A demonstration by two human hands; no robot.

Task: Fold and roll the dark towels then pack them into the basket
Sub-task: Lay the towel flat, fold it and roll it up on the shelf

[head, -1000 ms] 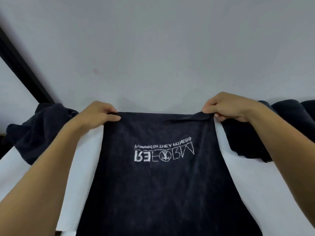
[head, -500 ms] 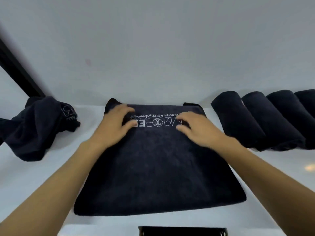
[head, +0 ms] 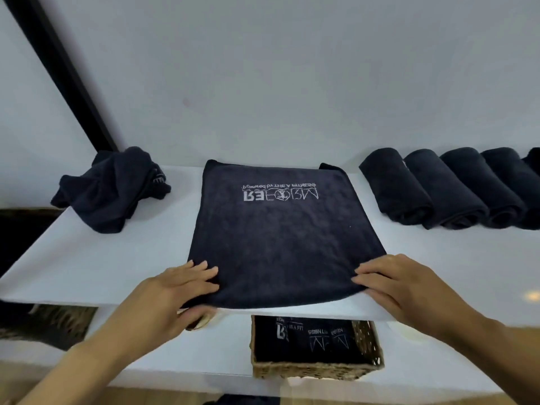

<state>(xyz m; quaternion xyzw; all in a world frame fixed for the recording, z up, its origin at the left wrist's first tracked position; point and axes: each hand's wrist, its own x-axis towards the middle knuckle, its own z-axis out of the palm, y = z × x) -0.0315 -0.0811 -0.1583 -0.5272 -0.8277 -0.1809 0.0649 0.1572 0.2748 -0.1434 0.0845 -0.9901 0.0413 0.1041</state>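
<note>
A dark towel point(head: 280, 235) with a white logo lies folded flat on the white shelf point(head: 117, 258). My left hand point(head: 178, 290) holds its near-left corner, fingers on top and thumb under the edge. My right hand point(head: 406, 285) rests on the near-right corner with straight fingers. Below the shelf's front edge stands a wicker basket point(head: 318, 369) with dark logo towels inside. Several rolled dark towels point(head: 438, 188) lie in a row at the right.
A crumpled pile of dark towels point(head: 114, 188) sits at the shelf's left end. A pale wall rises right behind the shelf, with a black bar point(head: 64, 74) slanting at the left. The basket stands on a lower white surface point(head: 175, 352).
The towel, held up by its top corners a second ago, now lies flat. Both hands slid from its far edge over the logo back to the near corners.
</note>
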